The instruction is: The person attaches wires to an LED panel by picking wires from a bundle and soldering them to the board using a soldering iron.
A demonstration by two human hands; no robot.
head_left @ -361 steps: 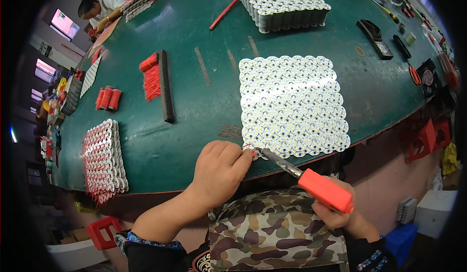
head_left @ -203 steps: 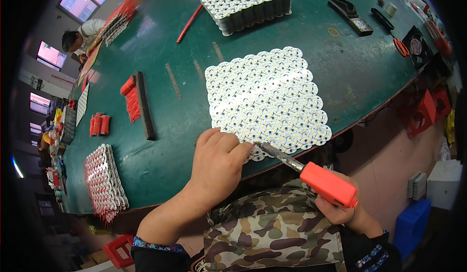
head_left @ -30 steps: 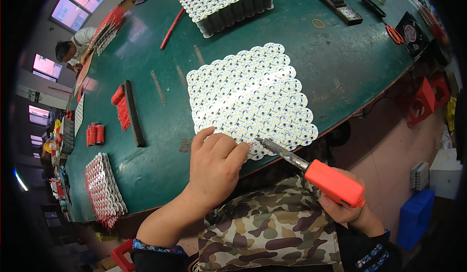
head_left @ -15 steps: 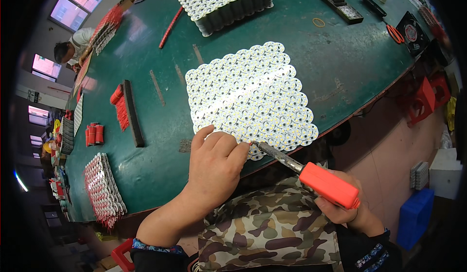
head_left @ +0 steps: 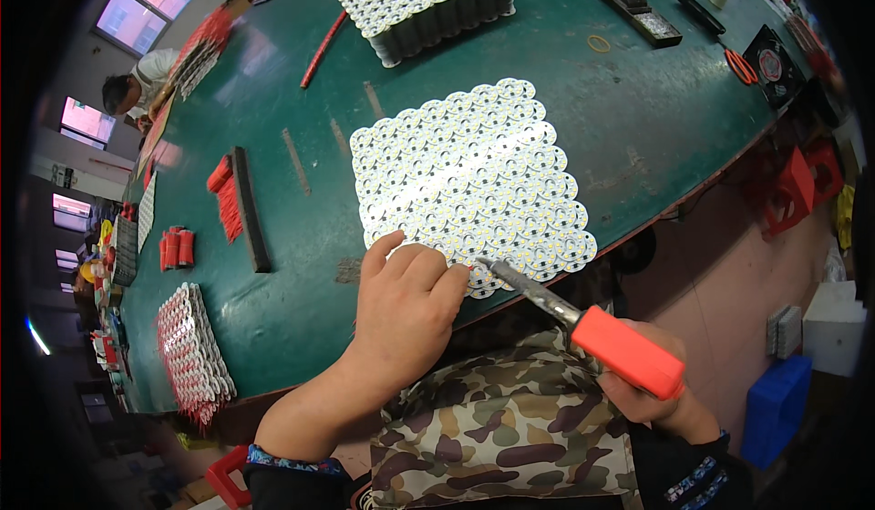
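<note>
A panel of joined round white LED circuit boards [head_left: 456, 182] lies flat before me, its near edge by the table's edge. My left hand [head_left: 406, 296] rests on the near left part of that panel, thumb and forefinger pinched together. A tiny red bit shows at their tips; what they hold is too small to make out. In my right hand [head_left: 643, 391] is a soldering iron [head_left: 629, 350] with a red handle, gripped from below. Its metal tip points up and left over the panel's near rows, just right of my left fingertips. Whether the tip touches the panel I cannot tell.
A tall stack of similar panels [head_left: 437, 18] stands at the back of the green table [head_left: 301, 300]. To the left lie red wire bundles [head_left: 178, 249], a dark bar [head_left: 249, 209] and wired panels [head_left: 193, 350]. A black tray [head_left: 652, 22] and orange-handled scissors [head_left: 740, 66] sit far right. Another person works far left.
The soldering iron and my right hand have shifted slightly right, and the tip has drawn a little away from my left fingertips. My left hand stays nearly in place, still pinched.
</note>
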